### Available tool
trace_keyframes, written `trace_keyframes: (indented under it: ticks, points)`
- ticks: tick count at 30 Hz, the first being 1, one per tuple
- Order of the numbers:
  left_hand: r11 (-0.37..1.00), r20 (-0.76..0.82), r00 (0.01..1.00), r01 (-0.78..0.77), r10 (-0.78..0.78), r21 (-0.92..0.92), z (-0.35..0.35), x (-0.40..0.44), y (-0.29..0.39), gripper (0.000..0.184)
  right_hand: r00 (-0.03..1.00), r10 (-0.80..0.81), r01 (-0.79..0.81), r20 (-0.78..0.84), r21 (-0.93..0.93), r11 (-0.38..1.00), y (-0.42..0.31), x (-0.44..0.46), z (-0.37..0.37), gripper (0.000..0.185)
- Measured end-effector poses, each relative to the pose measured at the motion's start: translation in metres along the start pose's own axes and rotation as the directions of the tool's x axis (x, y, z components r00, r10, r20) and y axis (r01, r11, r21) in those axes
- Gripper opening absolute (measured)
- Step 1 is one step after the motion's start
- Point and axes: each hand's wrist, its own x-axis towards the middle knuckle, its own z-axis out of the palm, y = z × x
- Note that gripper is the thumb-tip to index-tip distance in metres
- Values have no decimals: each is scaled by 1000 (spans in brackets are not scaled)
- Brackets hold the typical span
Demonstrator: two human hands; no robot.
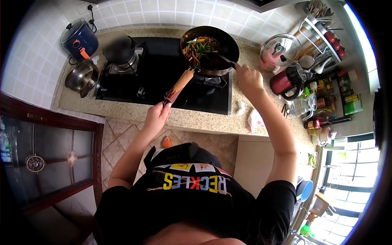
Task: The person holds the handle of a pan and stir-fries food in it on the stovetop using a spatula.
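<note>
A dark wok [224, 41] is over the right burner of the black gas hob [161, 61], tilted toward its left side. My left hand [157, 116] is closed round the end of its wooden handle [179, 86]. Chopped green and reddish-brown food [200, 47] is gathered in the left part of the wok. My right hand [250, 78] grips a spatula [224, 58] whose shaft runs over the wok's right rim. The spatula's tip reaches the food, and its exact shape is hard to make out.
On the left burner stands a black pot [119, 49]. A steel pot [83, 76] and a blue cooker [79, 41] are at the counter's left end. To the right are a glass lid [281, 47], a red kettle [283, 81], a glass jug [303, 105] and several seasoning bottles [324, 98].
</note>
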Motion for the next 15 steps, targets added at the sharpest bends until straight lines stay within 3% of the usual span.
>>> trace_keyframes:
  ticks: [2, 5, 10, 12, 15]
  points:
    - [1000, -2, 1000, 4, -4, 10, 0, 2, 2, 29, 999, 37, -37, 10, -34, 999, 13, -3, 1, 27]
    - [1000, -16, 1000, 12, -12, 27, 1, 1, 0, 28, 998, -44, 50, 44, -159, 986, 27, -29, -34, 32]
    - [1000, 6, 1000, 1, -1, 13, 0, 2, -9, 25, 996, 42, -42, -80, 5, 999, 30, -21, -38, 42]
    - [1000, 5, 1000, 0, 0, 25, -1, 3, -13, 25, 989, 128, -119, -68, 123, 985, 15, -7, -7, 57]
    - [998, 6, 1000, -7, 6, 63, -3, 2, -7, 25, 990, -81, 99, -116, 154, 983, 14, -1, 25, 57]
